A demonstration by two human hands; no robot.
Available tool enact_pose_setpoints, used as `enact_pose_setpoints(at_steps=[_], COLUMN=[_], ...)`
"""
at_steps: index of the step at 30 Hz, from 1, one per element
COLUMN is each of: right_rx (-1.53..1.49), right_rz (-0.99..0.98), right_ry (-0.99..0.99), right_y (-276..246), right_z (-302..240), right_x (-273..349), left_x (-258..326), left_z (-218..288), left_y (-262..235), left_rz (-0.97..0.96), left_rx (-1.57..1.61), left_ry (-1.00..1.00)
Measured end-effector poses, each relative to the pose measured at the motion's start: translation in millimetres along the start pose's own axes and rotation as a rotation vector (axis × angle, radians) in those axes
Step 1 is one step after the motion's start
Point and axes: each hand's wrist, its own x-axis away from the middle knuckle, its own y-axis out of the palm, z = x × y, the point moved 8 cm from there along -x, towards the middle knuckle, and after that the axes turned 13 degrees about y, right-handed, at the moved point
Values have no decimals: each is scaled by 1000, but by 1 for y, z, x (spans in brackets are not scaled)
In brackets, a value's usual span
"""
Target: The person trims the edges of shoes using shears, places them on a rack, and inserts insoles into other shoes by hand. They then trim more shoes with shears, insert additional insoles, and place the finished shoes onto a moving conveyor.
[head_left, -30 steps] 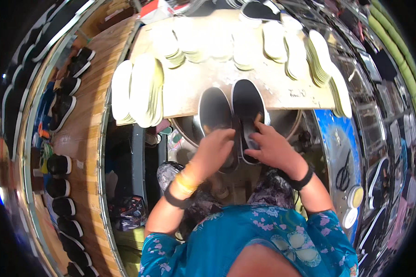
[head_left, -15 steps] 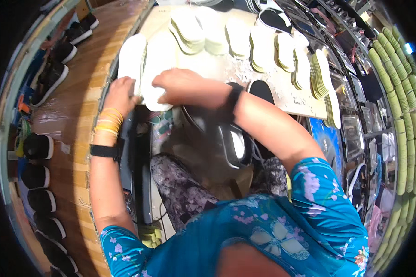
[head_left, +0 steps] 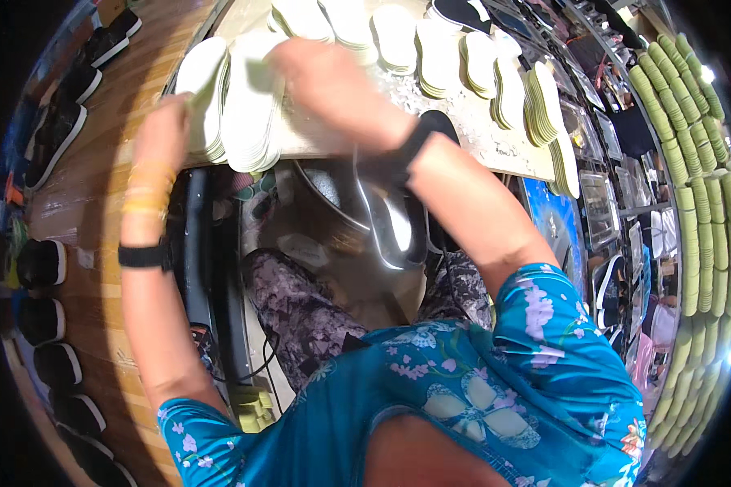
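Note:
Two stacks of pale insoles lie side by side at the near left of the work table: the left insole stack and the right insole stack. My left hand, smeared by motion, is at the outer side of the left stack. Above the far part of the right stack is my right hand, also blurred, with its fingers bent toward the insoles. A small greenish patch shows under its fingertips; I cannot tell whether it is an insole edge or shadow. What either hand holds cannot be made out.
Several more insole stacks line the light table. A dark shoe sits at the far edge. Black shoes stand along the wooden surface at left. A rack with rolls of green insoles rises at right. A shiny dark rounded object is below the table edge.
My left hand has moved off to the left, away from the insoles' near end. My right hand has risen toward the far end of the right stack. The whole view has shifted slightly.

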Motion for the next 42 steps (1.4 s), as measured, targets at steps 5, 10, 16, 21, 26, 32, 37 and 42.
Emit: enact_pose_setpoints(at_steps=[5,10,16,21,26,32,37,42], right_rx=[-433,-656,-240,243,175,300,252,211], right_rz=[577,688,569,304,109,65,-178,-1], right_ry=[512,740,902,28,-294,-218,-157,-268], right_y=[-224,-328,-295,-238,-196,-172,-166,-160], right_z=[72,134,100,0,-40,-29,-30,-11], right_x=[91,249,308,283,300,304,310,293], left_x=[54,144,161,135,119,128,153,149], left_z=[39,93,174,341,391,387,383,363], left_y=[-86,-110,-83,-71,-58,-38,-32,5], left_rz=[611,727,215,-164,-364,-473,-585,-470], left_rx=[762,921,855,463,178,161,182,22], left_ry=[-267,-466,-559,234,436,511,638,726])
